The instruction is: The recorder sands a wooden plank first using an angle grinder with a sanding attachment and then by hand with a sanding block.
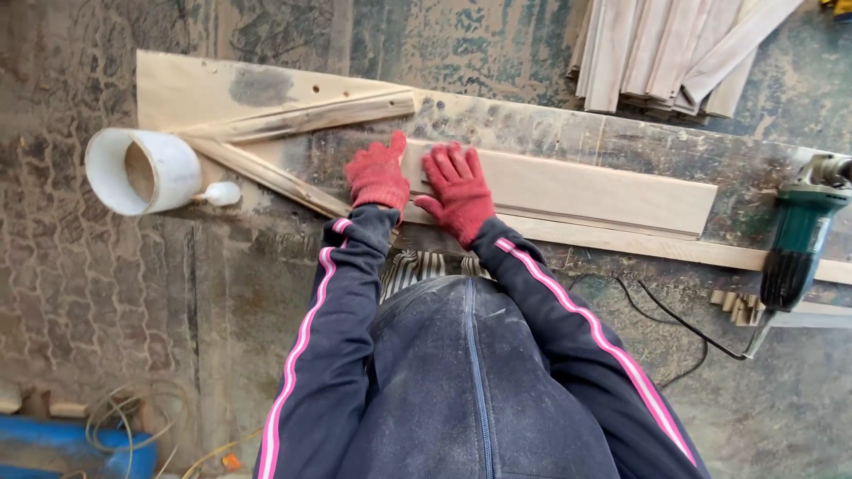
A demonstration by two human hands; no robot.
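Worker in red knit gloves presses both hands onto a pale wooden plank (568, 191) laid across a stained, worn workbench (497, 53), seen from overhead. Left hand (378, 176) lies flat, fingers spread, at the plank's left end, partly over the bench; right hand (459, 191) sits just beside it at 3 o'clock, palm down & open on the board, gripping nothing. Plank runs from the hands out toward 3 o'clock, resting against a longer thin wood strip (674, 250) along its near edge. At 9 o'clock from the hands, two rough wooden battens (293, 120) form a V w/ its tip by a white plastic pipe fitting (146, 170) lying on its side. A green corded power tool (799, 235) sits at far 3 o'clock, black cord (674, 324) trailing over the bench. Stack of pale wood slats (674, 49) at 1 o'clock. Dark tracksuit sleeves w/ pink stripes (586, 324) in foreground; blue hose (62, 442) at 8 o'clock.
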